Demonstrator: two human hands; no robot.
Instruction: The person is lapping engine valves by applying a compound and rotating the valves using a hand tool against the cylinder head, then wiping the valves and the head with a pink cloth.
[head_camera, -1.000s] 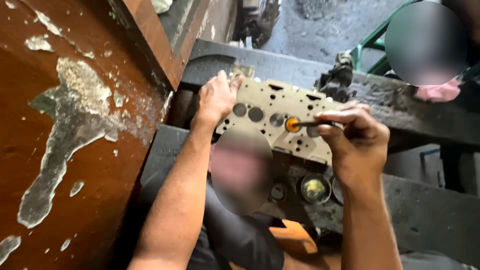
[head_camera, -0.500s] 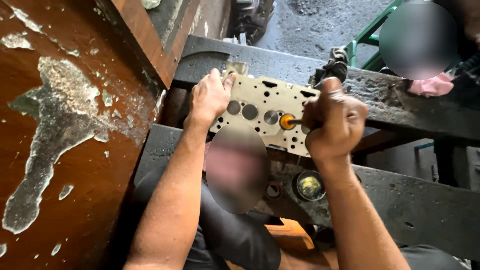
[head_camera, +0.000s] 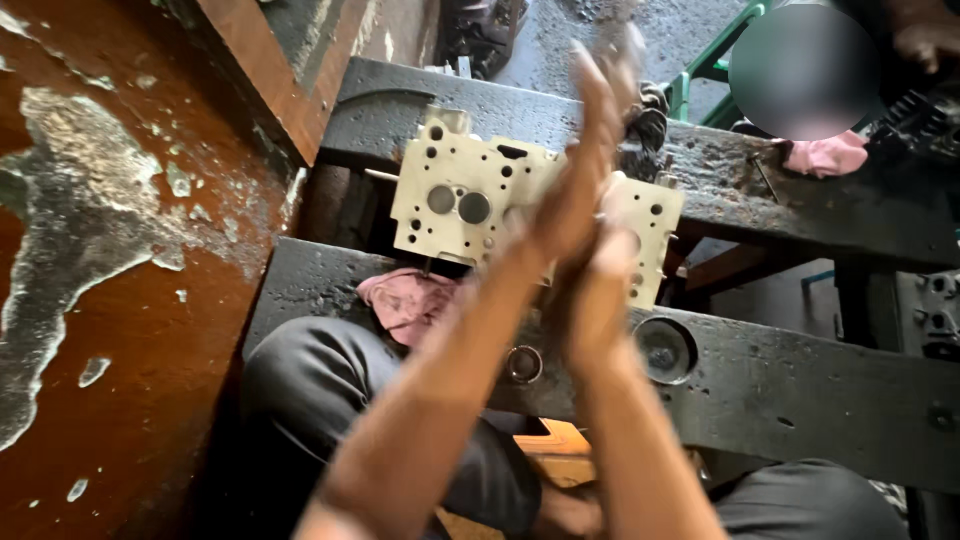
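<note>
Two hands pressed palm to palm, holding unclear | metal block unheld on desk | could tip off

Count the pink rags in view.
2: one pink rag on the near dark beam below the pale metal block; another on the far beam. Arms may hide more.

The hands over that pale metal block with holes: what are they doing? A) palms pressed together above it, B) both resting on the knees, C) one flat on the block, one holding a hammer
A: the left hand and right hand meet palm to palm above the metal block.
</note>
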